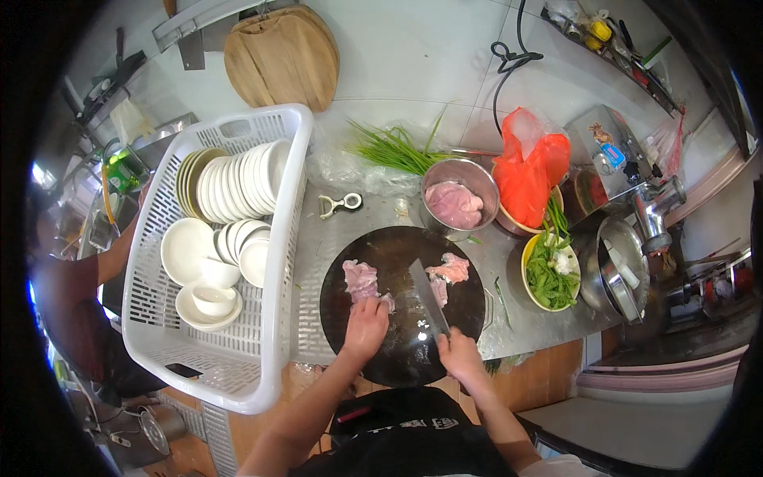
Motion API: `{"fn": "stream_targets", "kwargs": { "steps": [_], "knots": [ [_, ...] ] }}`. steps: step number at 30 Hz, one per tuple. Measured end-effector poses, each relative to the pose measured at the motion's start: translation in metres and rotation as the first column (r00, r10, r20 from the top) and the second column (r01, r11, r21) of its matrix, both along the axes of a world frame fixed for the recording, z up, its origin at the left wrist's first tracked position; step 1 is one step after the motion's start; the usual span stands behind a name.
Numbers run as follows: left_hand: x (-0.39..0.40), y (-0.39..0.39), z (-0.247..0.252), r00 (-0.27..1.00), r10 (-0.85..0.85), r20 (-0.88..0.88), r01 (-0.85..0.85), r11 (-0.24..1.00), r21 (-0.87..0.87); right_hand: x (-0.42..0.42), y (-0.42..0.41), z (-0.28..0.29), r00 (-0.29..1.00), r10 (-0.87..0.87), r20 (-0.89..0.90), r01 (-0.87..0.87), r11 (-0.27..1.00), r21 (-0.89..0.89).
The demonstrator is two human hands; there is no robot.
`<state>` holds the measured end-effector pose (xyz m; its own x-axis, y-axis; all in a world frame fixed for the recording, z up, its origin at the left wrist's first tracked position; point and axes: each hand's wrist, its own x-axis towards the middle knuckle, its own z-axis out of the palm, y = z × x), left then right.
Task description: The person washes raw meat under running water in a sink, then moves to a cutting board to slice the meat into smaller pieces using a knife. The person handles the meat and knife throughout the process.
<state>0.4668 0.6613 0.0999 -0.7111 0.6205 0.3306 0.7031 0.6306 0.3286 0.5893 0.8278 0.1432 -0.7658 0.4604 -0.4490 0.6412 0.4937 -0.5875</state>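
A dark round chopping board (393, 358) lies on the metal counter before me. On its left half is a piece of raw pale-pink meat (360, 280), with the fingers of my left hand (367, 327) curled onto its lower end. My right hand (460, 353) grips a cleaver (428, 297) by the handle; its blade points away from me, apart from the left piece. Right beside the blade lie fattier raw meat scraps (451, 268). Behind the board stands a steel pot (493, 203) holding more raw meat (454, 204).
Left stands a white plastic basket (279, 334) of plates and bowls. A peeler (341, 205) and green stalks (399, 146) lie behind the board. Right are a bowl of greens (551, 277), a red plastic bag (530, 167), steel basins (617, 268) and a meat grinder (653, 206). Another person (77, 298) is far left.
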Motion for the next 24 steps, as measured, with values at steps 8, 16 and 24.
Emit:
{"fn": "stream_targets", "kwargs": {
  "steps": [8, 16, 24],
  "knots": [
    [0.002, 0.024, 0.007, 0.993, 0.044, 0.108, -0.070, 0.967, 0.244, 0.012, -0.005, 0.021, 0.978, -0.162, -0.133, 0.129, 0.964, -0.231],
    [0.043, 0.048, 0.014, 0.989, -0.064, 0.133, 0.021, 0.955, 0.297, 0.032, -0.008, 0.018, 0.985, -0.021, -0.173, 0.009, 0.997, -0.071],
    [-0.004, 0.000, 0.010, 0.986, 0.014, 0.168, -0.035, 0.991, 0.126, 0.050, -0.016, 0.005, 0.988, 0.034, -0.149, -0.019, 0.995, 0.103]
  ]
}}
